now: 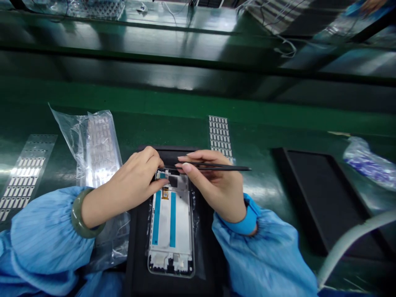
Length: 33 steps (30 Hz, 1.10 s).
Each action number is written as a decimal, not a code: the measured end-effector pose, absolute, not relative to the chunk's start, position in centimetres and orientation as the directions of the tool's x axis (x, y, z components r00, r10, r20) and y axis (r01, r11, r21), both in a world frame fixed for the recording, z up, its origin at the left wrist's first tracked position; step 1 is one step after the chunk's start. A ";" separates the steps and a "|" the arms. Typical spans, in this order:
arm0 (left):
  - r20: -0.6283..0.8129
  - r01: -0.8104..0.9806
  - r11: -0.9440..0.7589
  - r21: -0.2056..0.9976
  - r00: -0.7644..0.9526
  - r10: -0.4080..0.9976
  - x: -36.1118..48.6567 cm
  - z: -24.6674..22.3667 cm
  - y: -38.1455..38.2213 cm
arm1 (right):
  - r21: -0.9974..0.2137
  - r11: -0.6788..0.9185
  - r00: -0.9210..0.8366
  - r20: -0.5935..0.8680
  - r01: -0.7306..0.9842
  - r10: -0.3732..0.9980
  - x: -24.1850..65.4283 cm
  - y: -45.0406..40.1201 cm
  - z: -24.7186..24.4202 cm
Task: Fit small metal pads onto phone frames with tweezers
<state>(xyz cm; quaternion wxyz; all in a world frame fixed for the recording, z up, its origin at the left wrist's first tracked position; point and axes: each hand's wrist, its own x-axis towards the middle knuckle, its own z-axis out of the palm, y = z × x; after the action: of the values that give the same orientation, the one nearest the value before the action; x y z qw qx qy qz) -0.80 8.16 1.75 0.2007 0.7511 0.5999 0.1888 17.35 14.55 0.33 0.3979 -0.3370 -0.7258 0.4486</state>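
Phone frame (165, 227) flat on a tray, with both hands at its far end

The frame lies inner side up on a black tray (139, 264), lengthwise in front of the person, probably so that its whole inside is in sight and within reach of both hands. The tray seems to serve as a dark, level rest between the frame and the green bench (167, 123). Two blue strips (173, 220) run along the frame, and a small gold connector (165, 194) sits near its far end.

The left hand (133, 175) comes in from the side, thumb over the frame's far left part and the other fingers curled at the edge, perhaps to steady it; whether they pinch anything, I cannot tell. The right hand's (219, 187) fingers are clamped on black tweezers (213, 166), held nearly level across the far end, likely so the tip can work low beside the left fingertips. Whether that tip touches anything is too small to see.

A sheet of small pieces (219, 134) lies just beyond the right hand, seemingly for easy reach. A clear plastic bag (102, 144) lies left of the tray, and a second black tray (309, 173) stands apart on the right.
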 end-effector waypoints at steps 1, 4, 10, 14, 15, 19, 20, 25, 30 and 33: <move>0.046 0.825 -0.205 0.527 0.213 0.976 -0.8 1.7 8.1 | -0.916 0.376 -0.469 0.275 0.136 0.839 17.2 14.5 0.3; 0.056 0.827 -0.210 0.521 0.213 0.975 -0.8 1.6 8.1 | -0.881 0.443 -0.485 0.318 0.166 0.815 17.0 14.6 0.2; 0.055 0.832 -0.216 0.510 0.219 0.974 -0.7 1.6 8.2 | -0.804 0.554 -0.517 0.387 0.218 0.764 17.1 14.5 0.1; 0.059 0.833 -0.218 0.508 0.218 0.974 -0.7 1.6 8.2 | -0.788 0.574 -0.521 0.400 0.225 0.754 17.1 14.4 -0.1; 0.061 0.834 -0.219 0.507 0.219 0.974 -0.7 1.6 8.2 | -0.782 0.579 -0.525 0.402 0.229 0.750 17.1 14.4 -0.1; 0.060 0.836 -0.222 0.502 0.222 0.973 -0.6 1.5 8.2 | -0.746 0.620 -0.542 0.426 0.242 0.724 17.0 14.3 -0.2; 0.061 0.838 -0.222 0.499 0.222 0.973 -0.6 1.5 8.2 | -0.736 0.630 -0.546 0.431 0.247 0.718 16.9 14.3 -0.1; 0.061 0.842 -0.222 0.492 0.221 0.973 -0.5 1.5 8.1 | -0.702 0.655 -0.577 0.423 0.279 0.699 16.7 14.5 0.4; 0.043 0.853 -0.202 0.482 0.207 0.977 -0.3 1.6 8.1 | -0.693 0.671 -0.634 0.400 0.263 0.662 16.5 15.3 0.9; 0.037 0.853 -0.196 0.485 0.203 0.978 -0.3 1.6 8.1 | -0.671 0.698 -0.672 0.397 0.252 0.625 16.0 15.7 1.2</move>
<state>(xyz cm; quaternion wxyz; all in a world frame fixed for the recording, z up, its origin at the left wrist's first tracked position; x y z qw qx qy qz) -0.25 8.14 1.59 0.1828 0.7538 0.6072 0.1721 15.99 15.66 1.25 0.3158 -0.2532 -0.8655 0.2952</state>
